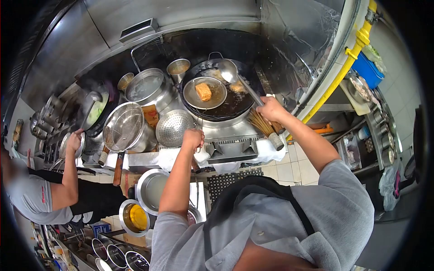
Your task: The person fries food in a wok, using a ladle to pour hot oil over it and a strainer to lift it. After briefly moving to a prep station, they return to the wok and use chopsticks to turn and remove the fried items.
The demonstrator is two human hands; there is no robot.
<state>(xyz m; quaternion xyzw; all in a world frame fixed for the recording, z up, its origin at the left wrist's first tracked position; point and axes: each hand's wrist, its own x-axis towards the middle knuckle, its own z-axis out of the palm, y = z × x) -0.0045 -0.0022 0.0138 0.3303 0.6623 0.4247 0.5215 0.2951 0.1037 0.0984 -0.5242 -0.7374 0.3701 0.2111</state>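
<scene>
My left hand (193, 139) is closed round the handle of a wire strainer (217, 100), which holds one golden fried block (203, 91) over a dark wok (244, 106) of bubbling oil. In my right hand (272, 109) is the handle of a metal ladle (228, 71); its bowl is over the far part of the wok. Another golden piece (238, 86) lies in the oil, right of the strainer. A perforated skimmer (174, 128) rests just left of my left hand. Below my right hand is a bamboo brush (262, 125).
At the left, a co-worker (38, 192) holds a ladle over a wok of greens (97, 108). A mesh strainer (124, 126) sits on a pot beside the skimmer. Bowls (153, 189) stand below the stove edge, and a yellow pipe (334, 86) runs along the right.
</scene>
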